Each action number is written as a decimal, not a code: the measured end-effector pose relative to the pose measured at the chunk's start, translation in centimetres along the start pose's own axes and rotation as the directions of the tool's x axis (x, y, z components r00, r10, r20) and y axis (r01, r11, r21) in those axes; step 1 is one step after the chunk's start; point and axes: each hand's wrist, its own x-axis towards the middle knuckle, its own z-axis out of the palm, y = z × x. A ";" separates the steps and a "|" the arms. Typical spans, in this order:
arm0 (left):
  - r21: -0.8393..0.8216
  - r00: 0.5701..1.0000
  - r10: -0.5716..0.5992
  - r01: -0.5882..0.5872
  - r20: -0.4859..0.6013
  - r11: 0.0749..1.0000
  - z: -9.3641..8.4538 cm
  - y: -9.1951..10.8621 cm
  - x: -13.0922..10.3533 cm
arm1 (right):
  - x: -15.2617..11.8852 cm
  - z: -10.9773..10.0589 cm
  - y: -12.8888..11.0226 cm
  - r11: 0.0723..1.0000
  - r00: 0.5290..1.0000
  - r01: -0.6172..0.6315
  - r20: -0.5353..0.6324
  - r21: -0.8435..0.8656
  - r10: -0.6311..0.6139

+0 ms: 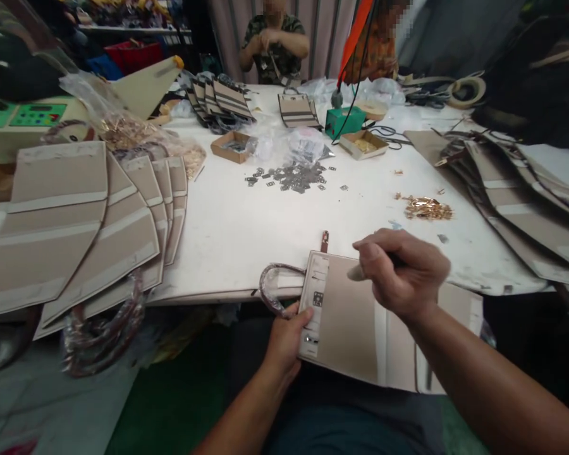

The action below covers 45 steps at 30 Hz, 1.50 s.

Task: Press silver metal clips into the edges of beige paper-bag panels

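My left hand [285,344] grips the near-left edge of a beige bag panel [348,322], thumb on top and fingers underneath. The panel lies at the table's front edge, partly over my lap. A wrapped bag handle [270,287] loops out from its left end, and a small brown tab [325,240] sticks out at its far edge. On its pale strip sits a small dark metal plate [318,298]; a shiny metal piece [310,340] shows nearer to me. Above the panel, my right hand [403,272] is closed around a tool with a pale rounded end [355,273]; its remainder is hidden.
Stacked bag panels fan out at left [61,234] and right [526,202]. Dark metal plates [296,177] and gold fasteners [429,208] lie in piles. Behind them stand two small cardboard boxes [230,155] [364,151] and a green box [345,122]. Two people sit across the table.
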 end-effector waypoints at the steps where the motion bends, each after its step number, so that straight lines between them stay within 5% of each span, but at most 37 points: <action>1: -0.014 1.000 -0.001 0.001 0.002 1.000 0.2 0.0 0.2 | -0.7 0.9 0.8 0.999 0.999 -0.032 0.003 0.040 0.032; 4: -0.049 1.000 -0.015 0.015 0.013 0.999 0.7 0.3 0.6 | -2.4 2.7 3.6 0.970 0.973 -0.200 -0.087 0.141 0.213; 6: -0.059 1.000 -0.018 0.018 0.005 0.998 0.9 0.4 0.8 | -3.0 3.1 4.8 0.880 0.898 -0.346 -0.155 0.325 0.411; 9: -0.074 1.000 -0.009 0.008 -0.014 0.997 1.1 0.3 0.8 | -3.3 2.6 5.0 0.641 0.772 -0.457 -0.083 0.617 0.631; 12: -0.081 0.999 -0.024 0.022 -0.023 0.996 1.2 0.1 0.8 | -3.3 1.9 4.1 0.516 0.719 -0.476 -0.022 0.712 0.694; 20: -0.099 0.998 -0.044 0.040 -0.037 0.994 1.5 0.5 0.8 | -3.7 5.4 2.2 0.501 0.794 -0.465 0.093 0.730 0.601; 26: -0.070 0.999 -0.038 0.037 -0.015 0.997 1.3 0.3 0.8 | -3.0 5.3 1.5 0.633 0.852 -0.499 0.200 0.591 0.484; 31: -0.082 1.000 -0.025 0.024 -0.010 0.996 1.2 0.3 0.8 | -3.1 5.5 1.1 0.694 0.818 -0.574 0.261 0.434 0.513; 37: -0.063 1.000 0.011 -0.009 0.021 0.998 1.1 0.2 0.8 | -0.8 6.1 -0.9 0.787 0.913 -0.399 0.283 0.470 0.294; 42: -0.093 1.000 0.001 0.000 0.007 0.996 0.9 0.0 1.1 | -1.7 5.8 1.0 0.838 0.815 -0.488 0.471 0.243 0.338; 45: -0.086 1.000 -0.029 0.029 0.006 0.996 0.8 -0.1 1.1 | -2.0 5.4 1.7 0.762 0.862 -0.494 0.351 0.418 0.365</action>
